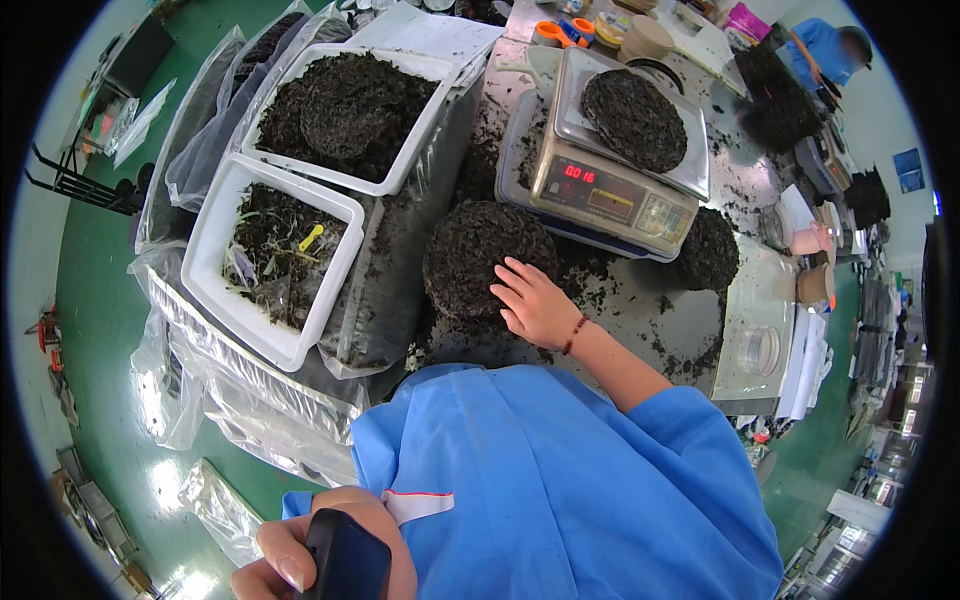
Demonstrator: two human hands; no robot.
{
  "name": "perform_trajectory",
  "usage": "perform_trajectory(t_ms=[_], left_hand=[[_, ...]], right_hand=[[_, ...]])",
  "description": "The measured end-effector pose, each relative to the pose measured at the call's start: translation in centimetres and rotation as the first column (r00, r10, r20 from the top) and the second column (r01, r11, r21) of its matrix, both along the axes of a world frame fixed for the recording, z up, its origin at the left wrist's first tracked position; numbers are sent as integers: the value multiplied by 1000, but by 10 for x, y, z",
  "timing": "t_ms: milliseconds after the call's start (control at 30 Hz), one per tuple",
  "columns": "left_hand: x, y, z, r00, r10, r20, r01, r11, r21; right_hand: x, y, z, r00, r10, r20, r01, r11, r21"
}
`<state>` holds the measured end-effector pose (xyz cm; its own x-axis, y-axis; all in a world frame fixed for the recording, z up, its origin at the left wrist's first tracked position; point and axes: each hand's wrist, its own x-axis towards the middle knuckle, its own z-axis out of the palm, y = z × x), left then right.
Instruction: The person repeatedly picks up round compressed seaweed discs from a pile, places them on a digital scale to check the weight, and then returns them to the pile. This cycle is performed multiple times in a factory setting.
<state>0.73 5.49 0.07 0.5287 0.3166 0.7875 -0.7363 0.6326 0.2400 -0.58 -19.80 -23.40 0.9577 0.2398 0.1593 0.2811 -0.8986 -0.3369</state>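
Note:
My right hand [541,306], fingers slightly apart, rests on the right edge of a round cake of dark, dried leafy material [480,259] on the table. At the bottom of the view, my left hand [279,553] holds a black phone-like device [351,559] close to my body. Beyond the right hand stands a digital weighing scale [600,196] with red digits lit. A second dark round cake [636,120] lies on its metal pan [697,174]. Another round cake [706,251] sits right of the scale, partly hidden behind it.
A white tub [397,180] of dark leafy material stands at the left. Nearer, another white tub [196,259] contains scraps and a yellow clip [310,237]. Clear plastic bags [382,300] surround them. Tape rolls [551,34] lie at the back. A person [821,56] works at far right.

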Motion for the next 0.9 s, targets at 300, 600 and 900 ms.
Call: perform_trajectory(t_ms=[300, 600, 900], left_hand=[[0, -1, 1, 1000, 3, -19, -2, 999, 36], [2, -3, 2, 1000, -5, -19, 7, 997, 71], [3, -2, 4, 1000, -6, -27, 8, 995, 102]], right_hand=[[-8, 10, 5, 997, -24, -78, 16, 994, -104], [-7, 9, 3, 995, -26, -91, 17, 995, -103], [-6, 8, 4, 994, -26, -103, 17, 995, -94]])
